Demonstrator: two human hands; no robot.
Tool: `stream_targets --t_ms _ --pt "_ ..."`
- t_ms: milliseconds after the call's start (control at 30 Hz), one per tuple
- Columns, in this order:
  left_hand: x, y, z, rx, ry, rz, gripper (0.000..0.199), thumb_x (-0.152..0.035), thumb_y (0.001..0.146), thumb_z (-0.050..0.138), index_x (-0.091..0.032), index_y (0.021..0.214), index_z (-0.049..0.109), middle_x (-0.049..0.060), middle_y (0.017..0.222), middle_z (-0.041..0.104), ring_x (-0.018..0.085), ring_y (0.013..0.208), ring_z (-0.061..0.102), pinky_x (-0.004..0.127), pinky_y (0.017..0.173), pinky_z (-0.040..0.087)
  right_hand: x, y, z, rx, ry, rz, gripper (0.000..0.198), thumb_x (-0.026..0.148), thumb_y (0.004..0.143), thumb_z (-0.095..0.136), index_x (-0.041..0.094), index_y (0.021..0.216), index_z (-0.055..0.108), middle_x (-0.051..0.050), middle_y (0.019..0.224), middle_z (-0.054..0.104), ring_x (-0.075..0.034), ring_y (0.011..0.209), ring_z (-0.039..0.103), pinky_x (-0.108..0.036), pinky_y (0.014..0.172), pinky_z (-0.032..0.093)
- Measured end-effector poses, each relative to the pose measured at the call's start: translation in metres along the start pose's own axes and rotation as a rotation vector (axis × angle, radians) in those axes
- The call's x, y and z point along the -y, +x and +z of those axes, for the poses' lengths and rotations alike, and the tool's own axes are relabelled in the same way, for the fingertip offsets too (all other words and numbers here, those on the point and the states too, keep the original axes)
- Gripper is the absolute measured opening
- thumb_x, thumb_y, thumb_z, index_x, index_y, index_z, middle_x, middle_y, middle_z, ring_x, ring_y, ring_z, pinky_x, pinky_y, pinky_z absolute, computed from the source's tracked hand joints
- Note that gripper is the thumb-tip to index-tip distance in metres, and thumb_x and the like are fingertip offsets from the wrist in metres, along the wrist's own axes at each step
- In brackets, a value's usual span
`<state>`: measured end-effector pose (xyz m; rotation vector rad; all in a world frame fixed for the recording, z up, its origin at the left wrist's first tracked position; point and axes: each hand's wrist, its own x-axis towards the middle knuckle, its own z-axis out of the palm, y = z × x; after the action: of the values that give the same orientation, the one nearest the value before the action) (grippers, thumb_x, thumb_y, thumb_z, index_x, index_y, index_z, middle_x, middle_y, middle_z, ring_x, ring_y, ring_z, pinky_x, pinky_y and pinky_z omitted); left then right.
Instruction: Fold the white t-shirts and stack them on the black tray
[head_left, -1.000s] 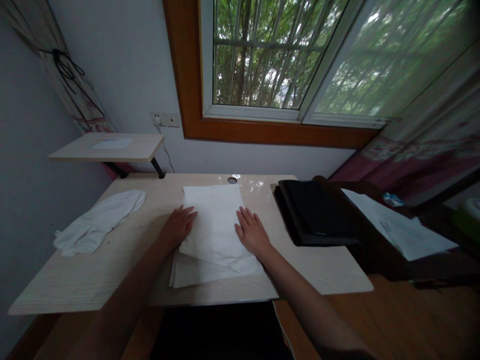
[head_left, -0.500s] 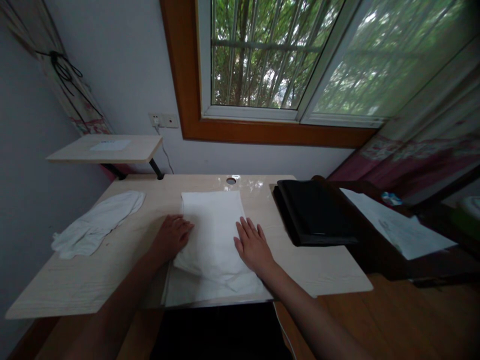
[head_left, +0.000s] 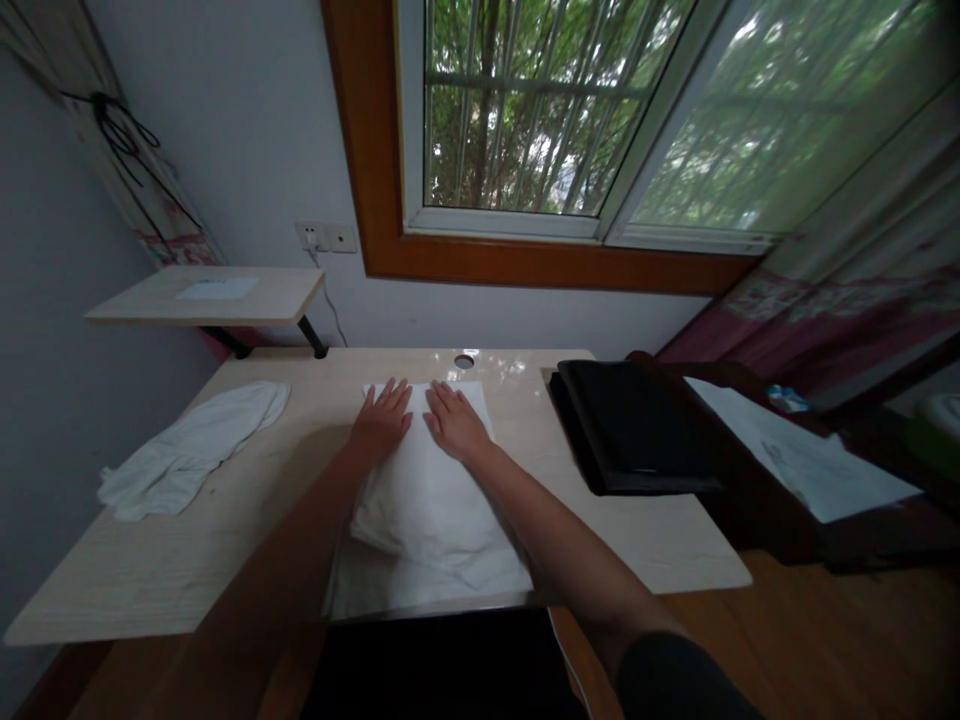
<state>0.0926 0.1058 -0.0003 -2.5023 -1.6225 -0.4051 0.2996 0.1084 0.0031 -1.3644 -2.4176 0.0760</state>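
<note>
Left hand, right hand moved inward, toward far edge of white cloth; both flat, outstretched, gripping nothing.

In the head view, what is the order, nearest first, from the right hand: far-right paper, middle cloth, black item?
1. Middle cloth, under the right hand.
2. Black item, at right.
3. Far-right paper, beyond that.

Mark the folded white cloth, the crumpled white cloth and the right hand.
Folded white cloth [head_left: 429, 512]: head view, on its uncovered upper surface.
Crumpled white cloth [head_left: 196, 448]: head view, middle of its top side.
Right hand [head_left: 455, 424]: head view, on its back, below the knuckles.
</note>
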Motion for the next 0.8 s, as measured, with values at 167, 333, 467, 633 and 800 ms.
stream_targets --t_ms 167,333,467,633,800 --pt "0.008 0.002 0.011 0.006 0.008 -0.082 0.058 -0.039 0.102 0.034 -0.020 0.156 0.038 0.012 0.162 0.037 0.027 0.152 0.032 0.055 0.126 0.016 -0.002 0.024 0.015 0.079 0.003 -0.048 0.057 0.044 0.106 0.040 0.016 0.155 0.042 -0.013 0.165 0.031 -0.024 0.153 0.029 -0.048 0.125 0.024" --pt "0.018 -0.001 0.017 0.037 0.019 -0.173 0.060 -0.044 0.103 0.032 -0.017 0.157 0.036 0.014 0.164 0.033 0.026 0.154 0.029 0.054 0.125 0.018 -0.027 0.019 0.012 0.092 -0.026 0.045 0.061 0.048 0.106 0.036 0.012 0.156 0.039 -0.014 0.166 0.028 -0.025 0.155 0.024 -0.047 0.126 0.021" --pt "0.021 -0.001 0.019 0.051 0.007 -0.190 0.061 -0.046 0.103 0.031 -0.017 0.156 0.036 0.014 0.165 0.031 0.028 0.154 0.027 0.058 0.124 0.019 -0.054 0.005 0.006 0.066 -0.065 0.121 0.063 0.048 0.107 0.033 0.013 0.158 0.034 -0.013 0.167 0.025 -0.026 0.156 0.022 -0.049 0.126 0.020" --pt "0.027 -0.005 0.017 0.080 0.014 -0.207 0.061 -0.047 0.103 0.029 -0.018 0.157 0.036 0.012 0.167 0.028 0.028 0.156 0.022 0.060 0.124 0.019 -0.073 -0.009 0.000 0.091 -0.093 0.196 0.063 0.044 0.107 0.031 0.011 0.160 0.030 -0.012 0.168 0.022 -0.028 0.156 0.021 -0.050 0.125 0.021" --pt "0.039 -0.018 0.012 0.102 0.026 -0.243 0.060 -0.045 0.104 0.026 -0.021 0.158 0.034 0.010 0.167 0.029 0.031 0.156 0.021 0.062 0.122 0.023 -0.083 -0.019 -0.002 0.079 -0.118 0.263 0.062 0.042 0.106 0.029 0.009 0.160 0.031 -0.013 0.167 0.022 -0.028 0.155 0.023 -0.049 0.125 0.020"
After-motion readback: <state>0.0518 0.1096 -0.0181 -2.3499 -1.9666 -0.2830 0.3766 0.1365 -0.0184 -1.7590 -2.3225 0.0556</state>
